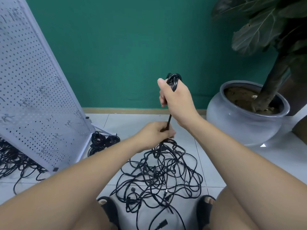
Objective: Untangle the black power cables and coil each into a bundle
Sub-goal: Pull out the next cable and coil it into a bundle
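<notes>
I'm gripping the started coil [173, 80] high in my right hand [176, 100] so the cable [169, 121] is running taut. My left hand [156, 132] is pinching it just above the floor tangle [159, 173], guiding it free.

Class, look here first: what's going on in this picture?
A person is sorting black power cables on a tiled floor. The raised right hand grips a small coil of cable; the left hand below holds the taut strand running from it. A tangled pile lies between the feet. Several coiled bundles sit beside the pegboard panel.
</notes>
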Available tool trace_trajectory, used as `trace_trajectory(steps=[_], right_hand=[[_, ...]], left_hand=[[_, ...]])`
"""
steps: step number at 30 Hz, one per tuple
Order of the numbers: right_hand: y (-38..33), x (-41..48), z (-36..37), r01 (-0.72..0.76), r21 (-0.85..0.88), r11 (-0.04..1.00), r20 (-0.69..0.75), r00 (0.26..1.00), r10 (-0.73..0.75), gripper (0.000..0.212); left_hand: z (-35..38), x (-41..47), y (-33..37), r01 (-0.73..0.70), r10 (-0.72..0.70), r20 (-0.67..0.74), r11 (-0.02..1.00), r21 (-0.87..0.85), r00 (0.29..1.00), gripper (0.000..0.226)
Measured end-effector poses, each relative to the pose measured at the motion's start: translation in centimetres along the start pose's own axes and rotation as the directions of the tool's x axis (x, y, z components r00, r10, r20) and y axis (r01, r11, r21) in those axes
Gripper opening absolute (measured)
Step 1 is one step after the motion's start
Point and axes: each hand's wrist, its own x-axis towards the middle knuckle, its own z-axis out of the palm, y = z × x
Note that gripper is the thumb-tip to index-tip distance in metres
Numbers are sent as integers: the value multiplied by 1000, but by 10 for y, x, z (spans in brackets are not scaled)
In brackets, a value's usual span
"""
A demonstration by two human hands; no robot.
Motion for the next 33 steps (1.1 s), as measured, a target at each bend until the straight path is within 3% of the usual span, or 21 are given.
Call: trace_trajectory(steps=[5, 10, 12, 14, 19, 23, 25, 27, 31, 33], right_hand=[[28, 14, -5, 5, -358, 934, 47, 999, 12, 48], [52, 16, -17, 140, -655, 742, 217, 976, 7, 42], [58, 16, -22, 197, -726, 659, 271, 962, 11, 39], [61, 14, -25, 214, -787, 578, 310, 948, 71, 39], [63, 2, -28, 249, -825, 507, 421, 870, 258, 54], [59, -5, -29, 37, -782, 622, 455, 715, 531, 74], [60, -7, -34, -125, -691, 712, 500, 628, 596, 63], [60, -9, -42, -194, -607, 771, 559, 586, 587, 40], [59, -11, -54, -14, -651, 759, 570, 651, 501, 22], [58, -11, -56, -25, -596, 802, 572, 689, 446, 16]], left_hand=[[-11, 0, 3, 5, -18, 49, 965, 262, 999, 25], [-36, -5, 0, -33, -98, 227, 859, 511, 969, 52], [-45, -6, -5, -88, -86, 260, 803, 590, 962, 37], [-52, -6, -8, -86, -81, 264, 820, 566, 961, 8], [-66, -9, -5, -27, -80, 223, 898, 439, 972, 24], [-81, -10, -3, 2, -41, 144, 966, 259, 989, 23], [-88, -11, -3, 14, -35, 119, 985, 175, 992, 22], [-97, -14, -1, 10, -21, 109, 995, 103, 994, 22], [-115, -13, -6, -22, 26, 30, 992, -122, 999, 20], [-117, -7, -14, -22, 27, -106, 999, 44, 994, 20]])
